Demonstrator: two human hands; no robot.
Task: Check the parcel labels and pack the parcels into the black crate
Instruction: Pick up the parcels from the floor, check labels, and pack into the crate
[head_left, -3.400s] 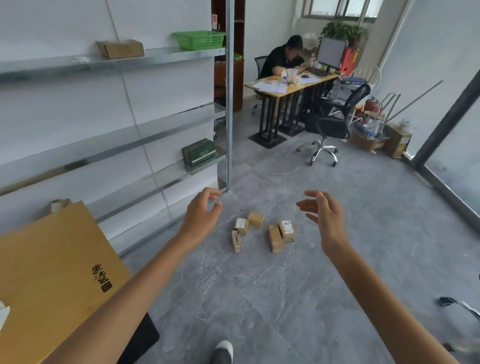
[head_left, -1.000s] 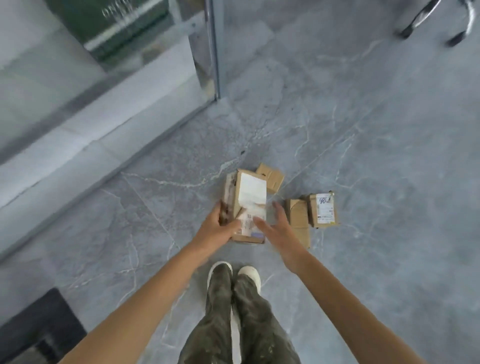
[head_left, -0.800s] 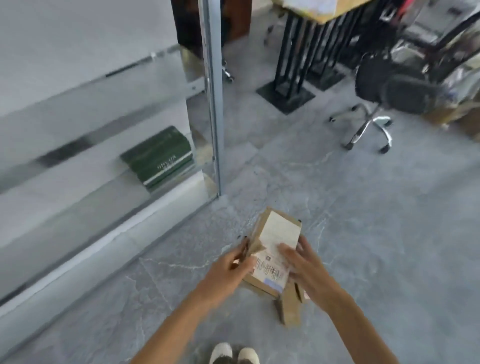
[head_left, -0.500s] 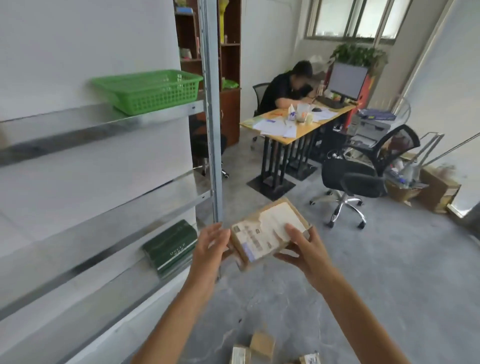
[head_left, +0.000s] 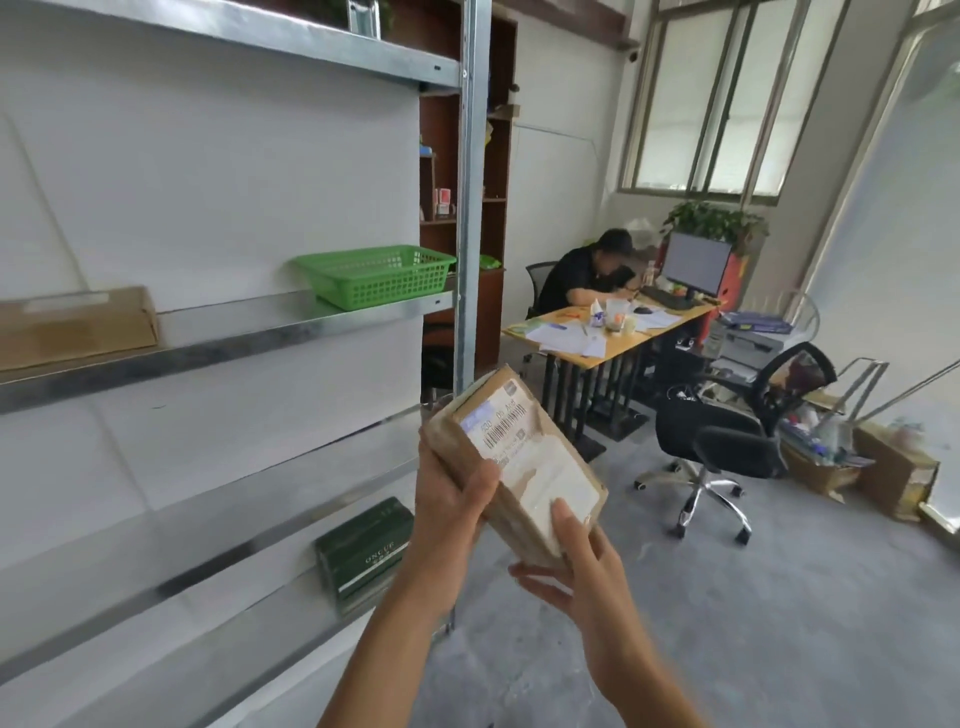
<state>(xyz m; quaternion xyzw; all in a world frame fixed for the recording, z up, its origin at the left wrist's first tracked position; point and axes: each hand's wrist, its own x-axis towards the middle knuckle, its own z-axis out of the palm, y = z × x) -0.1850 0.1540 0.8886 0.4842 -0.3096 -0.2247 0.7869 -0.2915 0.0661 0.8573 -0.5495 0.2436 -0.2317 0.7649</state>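
Head view: a brown cardboard parcel (head_left: 537, 512) is held up in the air by both hands, in front of the right upright of a metal shelving rack (head_left: 470, 208). It is tilted, with its far end higher and its broad labelled face turned up toward the camera. The white label (head_left: 524, 447) carries a barcode on its far half, and its nearer half looks torn or scuffed; the print is too small to read.

The left hand (head_left: 452, 499) grips the parcel's left long side, fingers curled round the back and the thumb lying over the top edge just beside the label. The right hand (head_left: 571, 566) holds the near end, with the thumb pressed on the pale part of the label and the fingers spread loosely underneath.

On the rack's middle shelf a green basket (head_left: 376, 278) sits at the right end, and a flat cardboard box (head_left: 72, 325) lies at the left edge of the view. A dark green box (head_left: 363, 551) stands on a lower shelf near its right end, just left of the left forearm.

Beyond the rack a person in black (head_left: 576, 275) sits at a wooden desk (head_left: 561, 347) strewn with papers, a monitor (head_left: 696, 262) at its far end. A black office chair (head_left: 727, 441) stands on the grey floor (head_left: 779, 623) beside the desk, with cardboard boxes (head_left: 893, 467) by the right wall.
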